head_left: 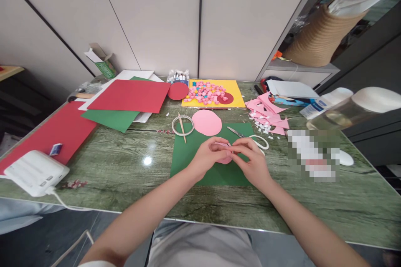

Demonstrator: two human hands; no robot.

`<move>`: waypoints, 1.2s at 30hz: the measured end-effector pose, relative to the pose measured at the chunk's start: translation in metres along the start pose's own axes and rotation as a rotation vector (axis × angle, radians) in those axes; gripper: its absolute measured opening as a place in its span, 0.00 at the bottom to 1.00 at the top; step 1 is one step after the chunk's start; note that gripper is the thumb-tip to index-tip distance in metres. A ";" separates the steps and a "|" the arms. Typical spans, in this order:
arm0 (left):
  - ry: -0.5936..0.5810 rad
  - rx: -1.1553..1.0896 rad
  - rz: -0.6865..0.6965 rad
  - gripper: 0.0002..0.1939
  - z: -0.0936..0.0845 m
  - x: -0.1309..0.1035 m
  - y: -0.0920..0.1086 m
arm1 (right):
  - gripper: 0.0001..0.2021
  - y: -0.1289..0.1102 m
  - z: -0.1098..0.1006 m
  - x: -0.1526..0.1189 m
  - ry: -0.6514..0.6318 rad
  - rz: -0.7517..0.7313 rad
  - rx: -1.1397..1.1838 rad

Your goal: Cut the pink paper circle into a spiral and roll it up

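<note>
Where both hands meet: the left hand (205,156) and right hand (254,163) pinch a small pink piece (224,159), fingers drawn narrow on it, thumbs near each other
Pink piece: between the hands, above the green sheet (191,166)
Scissors (235,132): on the green sheet, blades pointing away to the left, handles by the right hand
Pink circle (206,122): flat, just beyond the left hand, overlapping the green sheet's far edge
Ring (173,126): left of the pink circle, stick (181,124) lying across it
Yellow sheet (239,91): farther back, bearing a heap of mostly pink balls (206,92) and a dark red circle (228,99)
Pink scraps (266,108): right of the yellow sheet, white bits (265,126) among them
Table (131,154): red sheets (130,95) at left, bottle (340,114) at right
</note>
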State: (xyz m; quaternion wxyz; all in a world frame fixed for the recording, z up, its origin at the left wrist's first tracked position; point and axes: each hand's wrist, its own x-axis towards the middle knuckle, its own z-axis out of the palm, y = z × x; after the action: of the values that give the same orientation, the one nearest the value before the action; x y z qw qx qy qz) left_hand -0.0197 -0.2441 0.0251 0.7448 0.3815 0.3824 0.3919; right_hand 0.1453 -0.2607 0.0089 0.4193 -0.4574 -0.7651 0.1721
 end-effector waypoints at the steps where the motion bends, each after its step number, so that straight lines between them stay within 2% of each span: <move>1: -0.008 0.003 0.005 0.17 0.000 0.000 0.000 | 0.10 0.000 0.001 0.000 -0.014 -0.013 0.004; 5: -0.014 0.022 0.018 0.15 0.001 -0.001 0.000 | 0.11 0.000 0.003 -0.002 -0.003 -0.038 0.000; 12: -0.058 -0.008 0.009 0.16 0.001 0.000 -0.003 | 0.04 0.001 0.000 -0.001 0.076 -0.001 -0.037; 21: -0.106 0.090 0.038 0.12 0.004 -0.001 -0.003 | 0.07 0.000 0.001 -0.002 0.027 0.004 -0.022; 36: -0.024 -0.018 0.006 0.15 -0.003 0.002 -0.006 | 0.04 -0.003 -0.004 0.002 0.015 -0.017 -0.036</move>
State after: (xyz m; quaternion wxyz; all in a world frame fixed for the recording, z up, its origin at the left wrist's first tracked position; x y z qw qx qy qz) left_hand -0.0195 -0.2443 0.0184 0.7516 0.3807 0.3687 0.3927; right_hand 0.1463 -0.2612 0.0140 0.4180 -0.4597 -0.7688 0.1513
